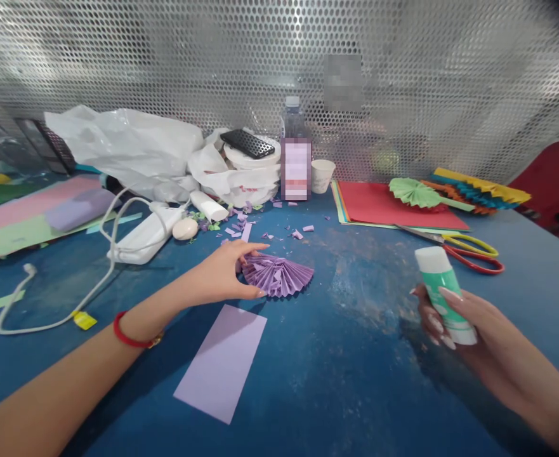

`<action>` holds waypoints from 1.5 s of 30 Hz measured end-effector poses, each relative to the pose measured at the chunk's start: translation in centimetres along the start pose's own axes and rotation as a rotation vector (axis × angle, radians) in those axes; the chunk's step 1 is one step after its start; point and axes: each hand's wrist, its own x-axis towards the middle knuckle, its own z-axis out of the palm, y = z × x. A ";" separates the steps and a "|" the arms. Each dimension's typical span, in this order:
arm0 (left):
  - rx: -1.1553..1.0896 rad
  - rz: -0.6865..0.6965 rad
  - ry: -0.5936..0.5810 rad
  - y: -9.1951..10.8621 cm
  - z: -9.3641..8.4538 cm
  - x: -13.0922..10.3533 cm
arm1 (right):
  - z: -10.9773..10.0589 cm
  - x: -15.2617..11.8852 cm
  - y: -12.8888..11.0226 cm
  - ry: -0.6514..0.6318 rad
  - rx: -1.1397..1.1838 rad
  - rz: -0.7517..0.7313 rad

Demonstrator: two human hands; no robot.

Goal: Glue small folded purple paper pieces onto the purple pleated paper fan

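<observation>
A pleated purple paper fan (282, 276) lies spread on the blue table. My left hand (217, 273) grips its left end, thumb at the near edge and fingers at the far edge; part of the fan is hidden under the fingers. Closer to me lies a flat light-purple paper rectangle (222, 362), just below the left hand and apart from it. Over on the right, my right hand (469, 324) is closed around a green and white glue stick (441, 285), held tilted above the table. Its white cap end points up and away.
Scissors (469, 251) and red paper (398, 206) lie at the right, with a green paper fan (415, 193) on top. Purple scraps (298, 235), a paper cup (322, 176), and a bottle (294, 120) stand farther back. At left are a white power strip (146, 238) and plastic bags (127, 146).
</observation>
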 end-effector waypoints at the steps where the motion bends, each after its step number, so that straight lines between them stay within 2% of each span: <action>1: 0.028 -0.025 0.024 0.0 0.0 0.0 | 0.1 -0.1 0.0 0.001 -0.010 -0.006; 6: 0.164 -0.094 0.164 -0.5 -0.2 0.4 | 0.2 -0.4 0.2 -0.035 -0.110 -0.077; 9: 0.174 -0.079 0.076 -1.2 -0.6 0.7 | 0.1 -0.5 0.3 -0.035 -0.127 -0.078; 12: 0.126 -0.026 -0.014 -1.8 -0.9 0.9 | 0.0 -0.6 0.4 -0.096 -0.167 -0.072; 16: 0.120 0.011 0.049 -1.9 -0.5 1.0 | -0.1 -0.7 0.3 -0.067 -0.164 -0.078; 21: 0.040 0.059 0.020 -1.7 -0.1 1.0 | -0.6 -0.2 0.5 -0.107 -0.141 -0.042; 29: 0.048 -0.056 0.022 -0.7 0.0 0.9 | -1.1 -0.1 0.6 -0.103 -0.129 -0.007; 37: -0.123 -0.006 0.141 -0.9 2.3 1.5 | -0.9 0.1 0.7 -0.074 -0.120 0.020; 41: -0.215 0.032 0.166 -0.8 2.3 1.4 | -1.0 0.2 0.6 -0.080 -0.122 0.025; 45: -0.452 0.045 0.151 -0.9 2.1 1.6 | -0.5 -0.2 0.3 -0.065 -0.103 0.019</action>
